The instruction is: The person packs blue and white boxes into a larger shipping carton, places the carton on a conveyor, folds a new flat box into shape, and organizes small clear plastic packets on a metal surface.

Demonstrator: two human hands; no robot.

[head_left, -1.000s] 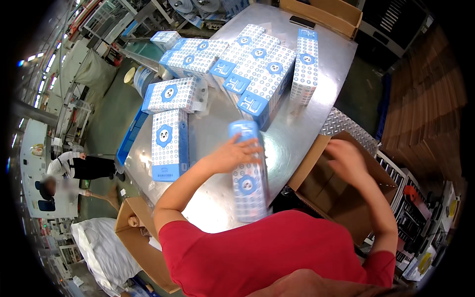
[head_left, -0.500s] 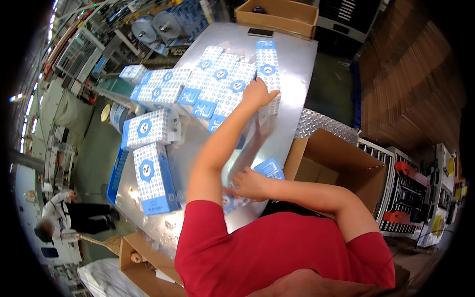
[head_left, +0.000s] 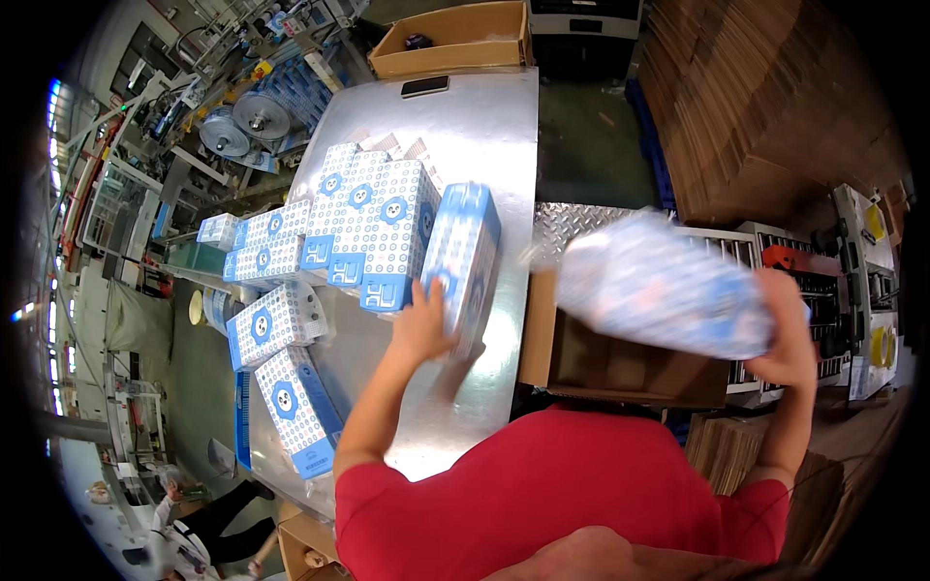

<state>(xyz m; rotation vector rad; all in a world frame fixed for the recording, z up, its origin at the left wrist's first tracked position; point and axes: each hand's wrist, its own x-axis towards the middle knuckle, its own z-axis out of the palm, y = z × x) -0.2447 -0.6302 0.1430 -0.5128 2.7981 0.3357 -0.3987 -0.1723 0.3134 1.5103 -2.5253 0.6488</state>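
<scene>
Hands both busy: left hand flat against an upright blue-and-white pack on the metal table, right hand gripping a blurry wrapped pack above the open cardboard box.

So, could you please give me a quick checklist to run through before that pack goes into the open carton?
1. Right hand grips the blurred pack: ok.
2. Pack above the open carton: ok.
3. Carton has room: cannot tell, inside is shadowed.
4. Left hand on the next pack: ok.
5. That pack stands on the metal table: ok.
</scene>
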